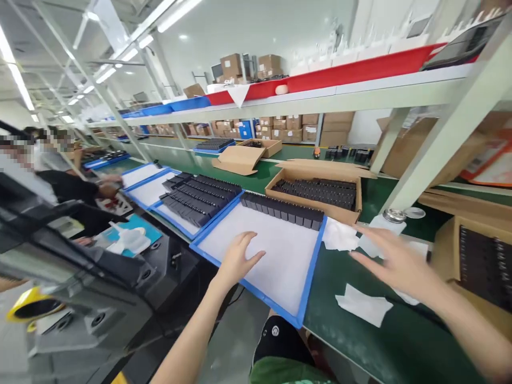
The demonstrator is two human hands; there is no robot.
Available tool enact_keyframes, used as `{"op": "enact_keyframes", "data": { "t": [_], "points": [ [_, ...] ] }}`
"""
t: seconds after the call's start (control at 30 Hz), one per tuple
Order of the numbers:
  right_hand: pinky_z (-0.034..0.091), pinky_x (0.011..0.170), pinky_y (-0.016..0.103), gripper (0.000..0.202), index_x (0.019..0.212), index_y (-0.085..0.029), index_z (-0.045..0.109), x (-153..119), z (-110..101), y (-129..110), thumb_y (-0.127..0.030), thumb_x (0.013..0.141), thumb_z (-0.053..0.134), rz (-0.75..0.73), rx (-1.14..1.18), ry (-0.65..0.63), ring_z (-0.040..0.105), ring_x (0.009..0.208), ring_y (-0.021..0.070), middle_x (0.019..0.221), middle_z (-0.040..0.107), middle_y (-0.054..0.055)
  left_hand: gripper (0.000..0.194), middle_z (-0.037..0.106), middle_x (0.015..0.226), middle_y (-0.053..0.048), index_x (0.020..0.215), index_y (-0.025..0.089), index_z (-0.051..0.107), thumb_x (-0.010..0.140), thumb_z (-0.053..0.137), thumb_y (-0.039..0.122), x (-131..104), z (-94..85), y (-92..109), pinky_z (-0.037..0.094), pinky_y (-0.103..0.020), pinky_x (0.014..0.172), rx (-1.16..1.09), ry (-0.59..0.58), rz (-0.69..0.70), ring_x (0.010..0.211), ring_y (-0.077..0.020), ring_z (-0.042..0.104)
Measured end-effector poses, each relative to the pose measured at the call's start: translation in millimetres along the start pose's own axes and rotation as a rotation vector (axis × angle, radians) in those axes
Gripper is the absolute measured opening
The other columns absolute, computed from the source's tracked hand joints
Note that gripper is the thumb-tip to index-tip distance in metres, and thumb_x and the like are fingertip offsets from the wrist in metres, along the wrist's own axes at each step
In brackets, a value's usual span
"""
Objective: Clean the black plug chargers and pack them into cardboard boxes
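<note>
"What are your hands doing?"

"My left hand [239, 257] is over the near side of the blue tray [311, 272], thumb and fingers spread wide. The tray's white bottom shows past my fingertips."

"And the other one?"

"My right hand [402, 264] looks blurry, but I see its thumb and finger wide apart too. A crumpled white sheet [340, 236] is just past those fingertips. A flat white sheet [364, 305] lies nearer me, on the green table [328, 330]."

"Where are the black blocks?"

"The row of black blocks [282, 210] sits past my left fingers, along the tray's far side. Ahead, between my two hands, a cardboard box [340, 213] holds more black parts [316, 193]. Left of my left fingers, a second tray [216, 217] has dark rows in it."
</note>
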State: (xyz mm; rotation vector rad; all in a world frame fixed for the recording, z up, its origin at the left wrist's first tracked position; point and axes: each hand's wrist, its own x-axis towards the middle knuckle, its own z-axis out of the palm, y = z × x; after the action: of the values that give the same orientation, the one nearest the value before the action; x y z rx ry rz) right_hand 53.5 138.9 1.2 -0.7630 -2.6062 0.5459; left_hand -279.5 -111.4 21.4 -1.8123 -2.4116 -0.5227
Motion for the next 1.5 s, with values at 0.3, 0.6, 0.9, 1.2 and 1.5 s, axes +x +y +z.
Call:
{"op": "enact_keyframes", "data": {
  "t": [0.3, 0.6, 0.9, 1.2, 1.5],
  "points": [
    [0.046, 0.106, 0.052, 0.064, 0.137, -0.018, 0.054, 161, 114, -40, -0.058, 0.089, 0.067, 0.224, -0.219, -0.18, 0.054, 0.126, 0.03, 0.133, 0.058, 0.013, 0.047, 0.061, 0.129, -0.011, 0.127, 0.017, 0.06, 0.095, 0.064, 0.051, 196, 104.3, -24, 0.049, -0.052, 0.102, 0.079, -0.315, 0.431, 0.119, -0.0277, 0.059],
    [0.049, 0.101, 0.048, 0.057, 0.133, -0.019, 0.057, 155, 137, -32, -0.06, 0.093, 0.062, 0.191, -0.263, -0.155, 0.055, 0.121, 0.0272, 0.128, 0.059, 0.011, 0.045, 0.065, 0.116, -0.009, 0.121, 0.016, 0.062, 0.096, 0.062, 0.053, 209, 136.8, -30, 0.054, -0.046, 0.093, 0.188, -0.386, 0.569, 0.105, -0.0234, 0.064],
    [0.046, 0.1, 0.047, 0.053, 0.129, -0.016, 0.059, 146, 115, -64, -0.057, 0.094, 0.062, 0.145, -0.233, 0.01, 0.057, 0.116, 0.0266, 0.123, 0.062, 0.011, 0.044, 0.066, 0.103, -0.007, 0.11, 0.016, 0.064, 0.095, 0.059, 0.057, 203, 74.6, -2, 0.054, -0.04, 0.086, 0.391, -0.297, 0.615, 0.092, -0.0198, 0.064],
    [0.045, 0.091, 0.041, 0.075, 0.126, -0.018, 0.06, -33, -28, -93, -0.071, 0.075, 0.077, 0.17, -0.051, -0.064, 0.058, 0.107, 0.0294, 0.116, 0.067, 0.011, 0.064, 0.067, 0.094, -0.012, 0.111, 0.014, 0.062, 0.08, 0.071, 0.07, 78, 0.1, 106, 0.052, -0.043, 0.073, 0.092, -0.263, 0.622, 0.086, -0.0325, 0.067],
    [0.048, 0.08, 0.041, 0.064, 0.12, -0.021, 0.061, -156, -10, -57, -0.063, 0.075, 0.081, 0.315, -0.052, -0.273, 0.059, 0.095, 0.0278, 0.108, 0.069, 0.009, 0.057, 0.067, 0.082, -0.007, 0.095, 0.015, 0.068, 0.069, 0.084, 0.063, 7, 71.9, 204, 0.054, -0.041, 0.068, -0.042, -0.436, 0.715, 0.076, -0.0296, 0.069]
  ]
}}
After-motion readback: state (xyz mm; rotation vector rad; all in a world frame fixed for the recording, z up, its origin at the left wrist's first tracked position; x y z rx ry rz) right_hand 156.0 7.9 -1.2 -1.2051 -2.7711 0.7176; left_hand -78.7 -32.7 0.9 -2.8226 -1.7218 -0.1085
